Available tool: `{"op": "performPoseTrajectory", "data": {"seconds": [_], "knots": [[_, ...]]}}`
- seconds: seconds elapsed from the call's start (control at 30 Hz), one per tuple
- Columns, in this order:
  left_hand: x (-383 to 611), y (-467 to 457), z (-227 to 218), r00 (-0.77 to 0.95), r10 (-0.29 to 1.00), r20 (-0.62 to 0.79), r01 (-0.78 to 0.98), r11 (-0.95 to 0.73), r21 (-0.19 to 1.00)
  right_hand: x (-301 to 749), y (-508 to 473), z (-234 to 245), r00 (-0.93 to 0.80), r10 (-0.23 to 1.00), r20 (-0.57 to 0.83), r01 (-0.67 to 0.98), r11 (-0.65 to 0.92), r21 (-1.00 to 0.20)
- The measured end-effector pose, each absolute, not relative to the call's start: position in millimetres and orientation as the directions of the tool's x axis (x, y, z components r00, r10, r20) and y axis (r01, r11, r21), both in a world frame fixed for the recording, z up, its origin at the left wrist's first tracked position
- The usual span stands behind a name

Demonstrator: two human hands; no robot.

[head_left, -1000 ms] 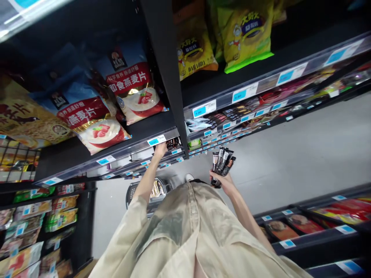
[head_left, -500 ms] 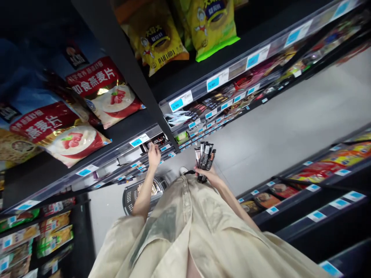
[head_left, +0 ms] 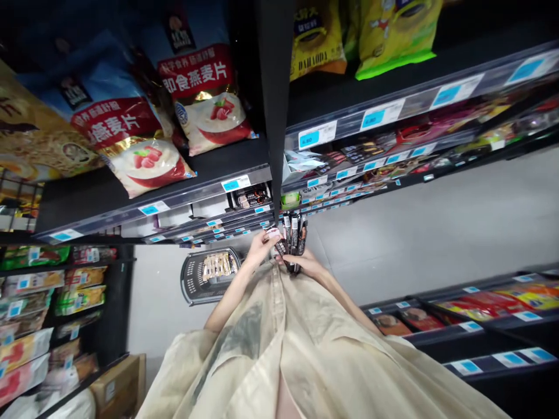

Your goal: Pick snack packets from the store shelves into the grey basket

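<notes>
My right hand (head_left: 308, 265) is closed round a bunch of slim dark snack sticks (head_left: 293, 234), held upright in front of my chest. My left hand (head_left: 261, 247) has come in beside it and pinches one more stick at the left edge of the bunch, fingers curled. Both hands sit just below the lower shelf edge (head_left: 244, 182), where a box of similar dark sticks (head_left: 255, 196) rests. A grey shopping basket (head_left: 208, 274) with several packets in it stands on the floor below my left arm.
Large oatmeal bags (head_left: 144, 166) fill the upper left shelf and yellow snack bags (head_left: 393, 35) the upper right. A black upright post (head_left: 274, 105) divides the shelves. Another rack (head_left: 458, 323) stands at the right across the grey floor aisle (head_left: 437, 227). A cardboard box (head_left: 117, 387) lies low left.
My left hand has left the shelf and moved right and down to the bunch in my right hand, bringing a stick with it. The view has swung.
</notes>
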State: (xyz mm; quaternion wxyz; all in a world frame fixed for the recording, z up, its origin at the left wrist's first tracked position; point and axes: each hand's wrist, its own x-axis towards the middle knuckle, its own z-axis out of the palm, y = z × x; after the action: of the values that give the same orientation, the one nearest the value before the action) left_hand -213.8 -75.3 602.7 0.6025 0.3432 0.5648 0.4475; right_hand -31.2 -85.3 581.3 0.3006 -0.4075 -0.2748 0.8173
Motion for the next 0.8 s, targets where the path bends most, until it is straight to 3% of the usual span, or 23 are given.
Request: {"op": "performPoseTrajectory", "data": {"seconds": [0.2, 0.27, 0.47, 0.63, 0.7, 0.8], "knots": [[-241.7, -81.2, 604.7, -0.354, 0.854, -0.381, -0.194, 0.332, 0.923, -29.5, -82.9, 572.7, -0.243, 0.793, -0.559, -0.309, -0.61, -0.73], [-247.8, -83.5, 609.6, -0.39, 0.849, -0.358, -0.164, 0.318, 0.934, -26.5, -80.2, 577.1, -0.16, 0.798, -0.58, -0.321, -0.598, -0.734], [-252.8, -98.3, 629.1, -0.156, 0.95, -0.269, 0.035, 0.278, 0.96, -16.0, -64.6, 598.8, 0.063, 0.839, -0.541, -0.452, -0.459, -0.765], [-239.9, -112.7, 636.7, 0.104, 0.938, -0.33, 0.086, 0.322, 0.943, -11.3, -51.1, 615.3, 0.179, 0.864, -0.471, -0.477, -0.342, -0.81], [-233.9, -116.3, 637.3, 0.104, 0.962, -0.252, 0.173, 0.232, 0.957, -11.2, -48.2, 620.6, 0.189, 0.865, -0.465, -0.464, -0.339, -0.818], [-228.5, -118.9, 637.8, 0.062, 0.998, -0.024, 0.428, -0.005, 0.904, -10.9, -46.3, 624.2, 0.193, 0.868, -0.458, -0.453, -0.335, -0.826]]}}
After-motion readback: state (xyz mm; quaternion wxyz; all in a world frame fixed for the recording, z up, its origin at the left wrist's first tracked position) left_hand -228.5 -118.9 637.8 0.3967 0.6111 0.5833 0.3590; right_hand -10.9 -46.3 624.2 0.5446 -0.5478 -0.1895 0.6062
